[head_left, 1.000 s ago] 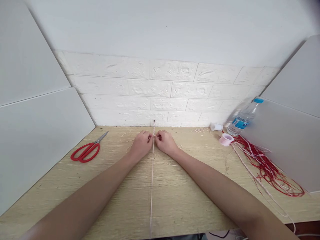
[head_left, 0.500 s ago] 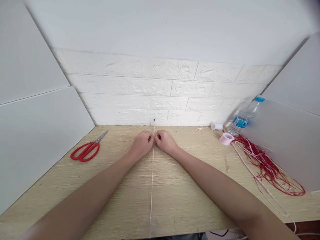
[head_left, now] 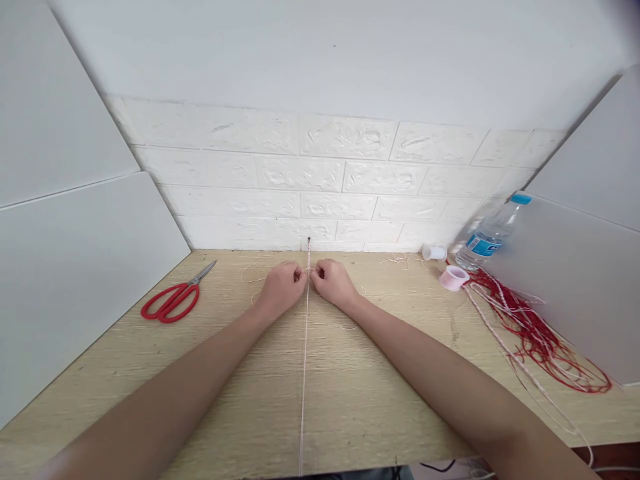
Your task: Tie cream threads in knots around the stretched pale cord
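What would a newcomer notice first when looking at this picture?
Probably the red-handled scissors, lying at the left on the wooden table, or the tangle of red cords at the right, near the blue-capped bottle. In the middle, the left hand and right hand face each other across a straight pale cord that runs from the wall.

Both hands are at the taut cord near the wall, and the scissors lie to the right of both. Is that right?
Wrong side: the head view shows the scissors to the left of the left hand and right hand. The rest stands.
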The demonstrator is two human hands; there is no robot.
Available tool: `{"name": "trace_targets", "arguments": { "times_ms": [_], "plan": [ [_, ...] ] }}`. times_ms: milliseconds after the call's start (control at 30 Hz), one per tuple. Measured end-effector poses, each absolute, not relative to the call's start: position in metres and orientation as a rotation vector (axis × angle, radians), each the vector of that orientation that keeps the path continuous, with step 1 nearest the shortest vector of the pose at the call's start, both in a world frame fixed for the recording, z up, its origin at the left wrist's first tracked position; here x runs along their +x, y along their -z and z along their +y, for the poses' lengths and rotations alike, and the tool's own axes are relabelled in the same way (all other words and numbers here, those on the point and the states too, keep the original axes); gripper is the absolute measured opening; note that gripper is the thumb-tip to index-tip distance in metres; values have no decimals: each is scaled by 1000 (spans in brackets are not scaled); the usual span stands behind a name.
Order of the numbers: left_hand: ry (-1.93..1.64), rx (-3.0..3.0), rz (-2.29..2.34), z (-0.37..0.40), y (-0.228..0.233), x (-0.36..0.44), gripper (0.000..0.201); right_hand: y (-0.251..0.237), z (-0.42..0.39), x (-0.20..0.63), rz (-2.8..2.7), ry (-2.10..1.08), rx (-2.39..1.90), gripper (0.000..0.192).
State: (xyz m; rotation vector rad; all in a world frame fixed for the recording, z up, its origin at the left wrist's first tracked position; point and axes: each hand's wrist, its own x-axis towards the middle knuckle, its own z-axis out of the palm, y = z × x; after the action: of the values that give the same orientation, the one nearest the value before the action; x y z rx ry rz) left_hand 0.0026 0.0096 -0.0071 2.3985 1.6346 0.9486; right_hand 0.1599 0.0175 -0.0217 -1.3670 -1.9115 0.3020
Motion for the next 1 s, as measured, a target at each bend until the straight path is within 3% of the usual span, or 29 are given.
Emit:
{"name": "trace_targets", "arguments": {
  "times_ms": [133,300,533,700,800,1000],
  "plan": [
    [-974,2381,1634,6,5,2,23,18,11,161,-1789,-300,-1295,6],
    [-943,2314,1682,4,3,3,23,6,4,166,-1675,-416,-1256,11],
    [-908,2253,1723,4,3,1,26,-15,-23,176,-1580,-1266,-1364,17],
    [-896,2247,1742,4,3,0,26,-3,-47,167,-1430,-1661,-1248,22],
    [-891,2236,1764,4,3,0,26,6,-46,167,-1433,-1541,-1254,19],
    [-872,2228,1805,3,0,1,27,12,-33,186,-1631,-596,-1298,12]
  ]
}}
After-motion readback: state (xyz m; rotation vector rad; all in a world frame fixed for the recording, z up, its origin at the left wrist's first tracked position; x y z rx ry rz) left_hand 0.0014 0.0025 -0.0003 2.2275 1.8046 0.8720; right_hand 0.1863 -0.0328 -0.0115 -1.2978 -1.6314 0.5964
